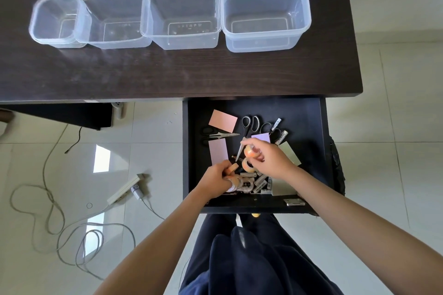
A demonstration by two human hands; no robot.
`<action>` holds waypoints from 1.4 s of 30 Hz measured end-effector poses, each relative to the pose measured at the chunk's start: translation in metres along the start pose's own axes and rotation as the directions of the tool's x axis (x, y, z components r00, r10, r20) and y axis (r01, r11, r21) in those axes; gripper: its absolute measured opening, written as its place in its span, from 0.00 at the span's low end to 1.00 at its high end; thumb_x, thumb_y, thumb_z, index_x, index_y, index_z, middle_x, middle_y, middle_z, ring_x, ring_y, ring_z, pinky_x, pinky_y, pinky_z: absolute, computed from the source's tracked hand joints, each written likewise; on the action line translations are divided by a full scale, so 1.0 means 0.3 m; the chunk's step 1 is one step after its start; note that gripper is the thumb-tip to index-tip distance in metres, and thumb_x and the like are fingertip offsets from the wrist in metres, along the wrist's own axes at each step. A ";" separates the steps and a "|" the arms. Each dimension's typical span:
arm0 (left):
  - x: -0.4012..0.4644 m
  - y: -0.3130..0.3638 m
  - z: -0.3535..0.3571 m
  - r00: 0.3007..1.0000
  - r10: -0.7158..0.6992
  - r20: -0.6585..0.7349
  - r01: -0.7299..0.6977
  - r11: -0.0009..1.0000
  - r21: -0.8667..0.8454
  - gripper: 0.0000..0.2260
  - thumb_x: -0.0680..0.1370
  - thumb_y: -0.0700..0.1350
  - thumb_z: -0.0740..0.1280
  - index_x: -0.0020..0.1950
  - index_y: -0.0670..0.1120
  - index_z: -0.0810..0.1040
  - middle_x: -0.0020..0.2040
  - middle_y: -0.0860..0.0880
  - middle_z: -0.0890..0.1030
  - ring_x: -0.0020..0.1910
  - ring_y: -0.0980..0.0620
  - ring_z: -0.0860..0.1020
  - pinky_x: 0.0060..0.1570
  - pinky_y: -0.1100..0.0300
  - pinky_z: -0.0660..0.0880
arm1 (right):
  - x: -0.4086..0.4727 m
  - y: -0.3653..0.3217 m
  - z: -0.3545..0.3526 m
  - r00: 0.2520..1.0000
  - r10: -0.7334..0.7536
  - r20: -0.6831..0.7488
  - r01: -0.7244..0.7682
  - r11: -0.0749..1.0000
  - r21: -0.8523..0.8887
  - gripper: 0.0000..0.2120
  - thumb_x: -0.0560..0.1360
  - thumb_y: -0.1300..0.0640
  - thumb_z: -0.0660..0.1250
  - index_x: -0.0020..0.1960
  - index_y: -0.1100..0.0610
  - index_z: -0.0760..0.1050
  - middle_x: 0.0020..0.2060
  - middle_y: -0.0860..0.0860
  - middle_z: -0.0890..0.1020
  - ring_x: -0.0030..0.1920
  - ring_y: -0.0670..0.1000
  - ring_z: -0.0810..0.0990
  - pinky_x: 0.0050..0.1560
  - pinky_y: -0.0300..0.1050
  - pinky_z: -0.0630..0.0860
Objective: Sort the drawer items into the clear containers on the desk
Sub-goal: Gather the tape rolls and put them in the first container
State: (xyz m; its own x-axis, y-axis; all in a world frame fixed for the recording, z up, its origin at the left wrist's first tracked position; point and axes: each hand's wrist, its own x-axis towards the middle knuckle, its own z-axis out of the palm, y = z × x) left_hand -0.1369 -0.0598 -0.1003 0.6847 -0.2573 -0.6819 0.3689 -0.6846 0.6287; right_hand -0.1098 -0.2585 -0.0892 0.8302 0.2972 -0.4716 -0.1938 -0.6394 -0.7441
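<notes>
Right hand [268, 159] fingers [260, 157] pinch a tape roll [250, 151].

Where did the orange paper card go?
In the head view, the orange card lies flat at the back left of the open drawer, just left of the grey-handled scissors and above the small scissors.

4 clear containers [182, 15] abreast; drawer [309, 115] clutter, seemingly tape rolls [248, 165]

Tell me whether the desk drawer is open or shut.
Open: the drawer is pulled out from under the desk, its scissors and other contents showing.
</notes>
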 end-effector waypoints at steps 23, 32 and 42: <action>-0.031 -0.051 -0.039 0.979 -0.118 -0.165 0.135 0.986 0.097 0.07 0.74 0.38 0.67 0.48 0.48 0.73 0.43 0.50 0.77 0.39 0.54 0.75 0.40 0.66 0.74 | -0.025 0.025 0.159 0.975 0.071 0.210 0.029 0.898 -0.439 0.14 0.75 0.55 0.66 0.60 0.50 0.78 0.60 0.51 0.72 0.57 0.55 0.75 0.47 0.45 0.71; -0.090 -0.005 -0.074 0.976 -0.076 -0.205 0.090 0.994 0.059 0.08 0.73 0.36 0.68 0.45 0.48 0.74 0.40 0.52 0.76 0.38 0.56 0.74 0.37 0.67 0.72 | -0.092 0.008 0.103 0.999 0.038 0.030 -0.031 0.977 -0.210 0.10 0.71 0.57 0.66 0.51 0.51 0.81 0.44 0.44 0.73 0.46 0.48 0.75 0.40 0.43 0.72; -0.156 0.020 -0.205 0.930 -0.042 -0.365 0.038 0.999 -0.019 0.05 0.74 0.39 0.69 0.47 0.46 0.76 0.42 0.49 0.79 0.42 0.50 0.78 0.38 0.68 0.72 | -0.107 -0.123 -0.167 0.944 0.105 -0.313 -0.136 0.987 -0.079 0.11 0.68 0.60 0.69 0.48 0.49 0.84 0.38 0.45 0.81 0.40 0.50 0.79 0.41 0.45 0.76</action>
State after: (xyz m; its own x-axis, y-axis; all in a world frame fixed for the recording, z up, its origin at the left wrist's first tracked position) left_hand -0.1280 -0.0099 -0.0416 0.8505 0.0384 -0.5246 0.4067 -0.6806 0.6094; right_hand -0.1031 -0.2800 -0.0227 0.9269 -0.0086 -0.3753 -0.2630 -0.7283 -0.6328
